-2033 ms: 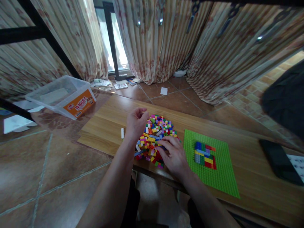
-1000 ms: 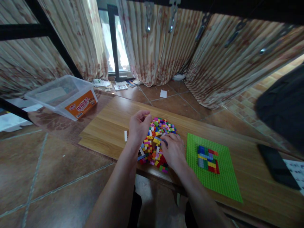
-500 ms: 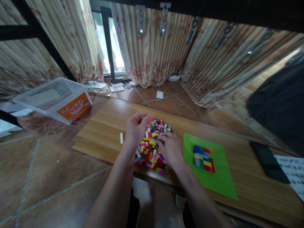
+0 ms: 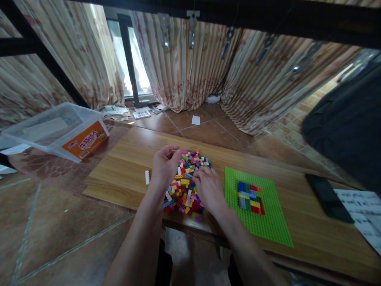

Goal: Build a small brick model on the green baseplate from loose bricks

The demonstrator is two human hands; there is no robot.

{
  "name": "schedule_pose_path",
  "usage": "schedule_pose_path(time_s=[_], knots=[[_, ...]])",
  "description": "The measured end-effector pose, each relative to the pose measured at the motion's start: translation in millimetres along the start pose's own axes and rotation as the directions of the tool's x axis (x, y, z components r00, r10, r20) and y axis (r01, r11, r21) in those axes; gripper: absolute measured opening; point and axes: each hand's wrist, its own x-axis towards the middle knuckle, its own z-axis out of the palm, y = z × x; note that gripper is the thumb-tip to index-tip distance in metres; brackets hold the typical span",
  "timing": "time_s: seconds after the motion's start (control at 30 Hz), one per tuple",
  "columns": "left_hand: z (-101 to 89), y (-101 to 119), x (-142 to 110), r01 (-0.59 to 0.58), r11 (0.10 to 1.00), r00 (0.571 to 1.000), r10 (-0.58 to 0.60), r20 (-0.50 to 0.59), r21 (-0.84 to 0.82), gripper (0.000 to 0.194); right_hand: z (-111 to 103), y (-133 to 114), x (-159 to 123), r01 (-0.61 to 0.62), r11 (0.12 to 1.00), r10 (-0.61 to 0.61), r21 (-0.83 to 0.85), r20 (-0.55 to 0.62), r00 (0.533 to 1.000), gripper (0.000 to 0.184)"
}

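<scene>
I couldn't tell whether the left hand (image 4: pixel 164 166) or right hand (image 4: pixel 208 188) had anything in its grip, and careless raking could have spilled the brick pile (image 4: pixel 183 183) between them off the worktop (image 4: pixel 119 167).

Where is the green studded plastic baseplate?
In the head view, the baseplate lies right of centre, between the multicoloured plastic brick pile and the black rectangular slab.
</scene>
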Motion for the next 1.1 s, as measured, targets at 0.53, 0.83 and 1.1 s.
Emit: schedule_pose_path(time_s=[0.53,0.83,1.1], knots=[[53.1,-21,-40,-0.255,0.908,0.767,-0.021,0.642,0.333,0.02,-48,41,-37,-0.144,0.893,0.203,0.426,-0.098,0.974,0.012],[88.2,-41,-67,-0.379,0.848,0.688,-0.01,0.726,0.371,0.02,-80,101,-71,-0.164,0.95,0.166,0.267,0.016,0.986,0.014],[105.3,-57,-69,-0.32,0.859,0.718,-0.055,0.693,0.4,0.017,-94,134,-82,-0.279,0.936,0.268,0.215,0.079,0.96,0.011]])
